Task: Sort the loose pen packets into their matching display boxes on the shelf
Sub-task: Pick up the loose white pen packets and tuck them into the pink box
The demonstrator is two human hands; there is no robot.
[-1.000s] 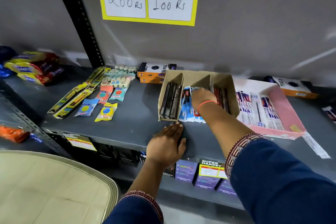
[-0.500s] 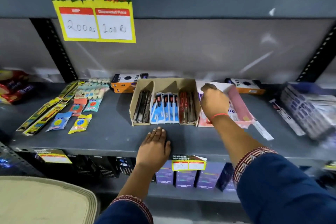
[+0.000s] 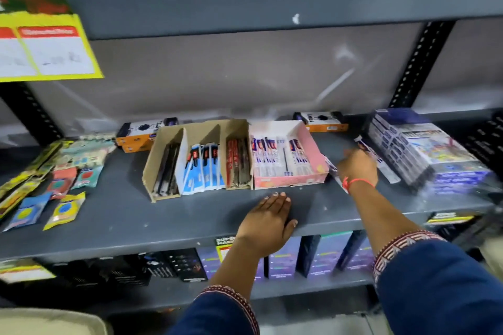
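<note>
A cardboard display box [image 3: 202, 126] has three compartments holding black packets [image 3: 166, 171], blue packets [image 3: 204, 168] and red packets [image 3: 238, 163]. Touching its right side is a pink display box [image 3: 309, 141] with white-and-purple pen packets [image 3: 268, 156]. A loose white-and-purple packet [image 3: 388, 173] lies on the grey shelf [image 3: 163, 223] to the right of the pink box. My right hand [image 3: 357, 168] rests over that packet's near part, fingers curled; the grip is blurred. Another loose packet [image 3: 332, 169] pokes out between my right wrist and the pink box. My left hand [image 3: 268, 221] lies flat on the shelf's front edge.
A stack of purple-and-white boxes [image 3: 424, 152] stands just right of my right hand. Orange-and-black boxes [image 3: 140, 134] [image 3: 325, 120] sit at the back. Loose sachets [image 3: 64, 211] cover the shelf's left. A yellow price sign [image 3: 46, 49] hangs from the upper shelf [image 3: 272, 5].
My right hand left the cardboard box's middle compartment, crossed the pink box and now sits on the loose packet to its right. The view swung up and right. My left hand stayed put.
</note>
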